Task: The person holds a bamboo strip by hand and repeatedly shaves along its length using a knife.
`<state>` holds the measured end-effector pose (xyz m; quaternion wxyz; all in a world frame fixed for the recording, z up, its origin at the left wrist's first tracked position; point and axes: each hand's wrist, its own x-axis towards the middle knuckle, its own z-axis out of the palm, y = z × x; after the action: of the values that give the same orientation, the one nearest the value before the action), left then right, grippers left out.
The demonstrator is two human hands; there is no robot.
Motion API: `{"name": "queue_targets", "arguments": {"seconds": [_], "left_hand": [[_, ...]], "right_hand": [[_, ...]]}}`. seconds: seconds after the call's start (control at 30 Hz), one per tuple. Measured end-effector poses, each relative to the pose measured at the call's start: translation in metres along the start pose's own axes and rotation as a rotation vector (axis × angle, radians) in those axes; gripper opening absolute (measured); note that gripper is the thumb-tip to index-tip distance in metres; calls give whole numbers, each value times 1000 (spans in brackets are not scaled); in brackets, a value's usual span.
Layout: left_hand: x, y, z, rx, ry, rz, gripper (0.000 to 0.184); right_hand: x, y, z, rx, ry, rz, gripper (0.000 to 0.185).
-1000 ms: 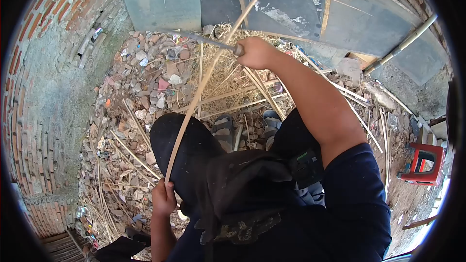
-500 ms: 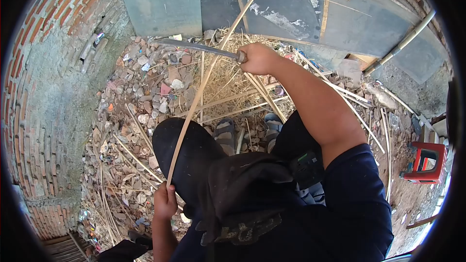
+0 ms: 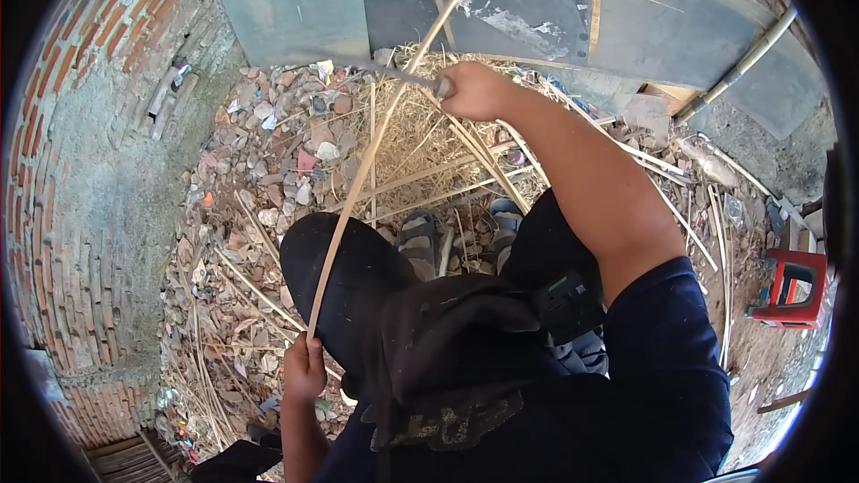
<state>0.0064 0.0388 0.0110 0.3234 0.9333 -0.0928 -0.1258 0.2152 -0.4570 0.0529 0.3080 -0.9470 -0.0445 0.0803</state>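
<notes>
"How much room is there around the person?"

"The brick wall (image 3: pixel 76 215) closes the left side, and grey panels (image 3: pixel 510 13) stand along the far edge. The strip's far tip overlaps those panels in my view; I can't tell whether it touches. Rubble (image 3: pixel 291 130) covers the ground to the left, and a red stool (image 3: pixel 805 290) stands well apart on the right."

"And between the arms?"

"Open air, with the bent legs below and a heap of pale shavings (image 3: pixel 413 148) beyond the feet. Loose strips (image 3: pixel 490 164) lie across the right side of that heap."

"Where is the long strip (image 3: pixel 351 192) in the grip?"

"The left hand (image 3: pixel 305 370) is closed on its near end, thumb along it. From there it slants far and to the right, passing above the left knee. The right hand (image 3: pixel 478 91) has its grip closed around the handle of a long blade (image 3: pixel 380 70), which points left and crosses the strip toward its far part. I can't tell if they touch."

"How do they look?"

"The strip is slim, pale tan and slightly bowed, lighter toward the far tip. The blade is grey and blurred."
</notes>
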Motion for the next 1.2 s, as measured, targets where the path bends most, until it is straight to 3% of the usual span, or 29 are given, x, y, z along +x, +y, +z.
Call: {"name": "queue_targets", "arguments": {"seconds": [0.13,0.23,0.33,0.37,0.5,0.67,0.77,1.2], "left_hand": [[-1,-13,5,-170,-29,-57,54],[-4,-35,7,-285,-39,-75,54],[-9,-38,-1,-402,-127,-62,56],[-11,-35,-2,-334,-117,-26,59],[-14,-33,-3,-270,-148,-74,58],[-14,-65,0,-395,-229,-232,58],[-11,-51,-6,-437,-264,-285,62],[-10,-8,-24,-272,-325,-379,39]], "right_hand": [[-8,-26,11,-101,-81,-236,18],[-21,-50,-4,145,-83,-197,33],[-15,-42,-11,370,21,-131,37],[-8,-32,-4,477,77,-156,19],[-6,-17,-3,745,35,-43,17],[-5,-5,-1,759,-25,-38,18],[-10,-8,-12,812,-100,-78,18],[-6,7,-10,723,-93,-89,23]]}}
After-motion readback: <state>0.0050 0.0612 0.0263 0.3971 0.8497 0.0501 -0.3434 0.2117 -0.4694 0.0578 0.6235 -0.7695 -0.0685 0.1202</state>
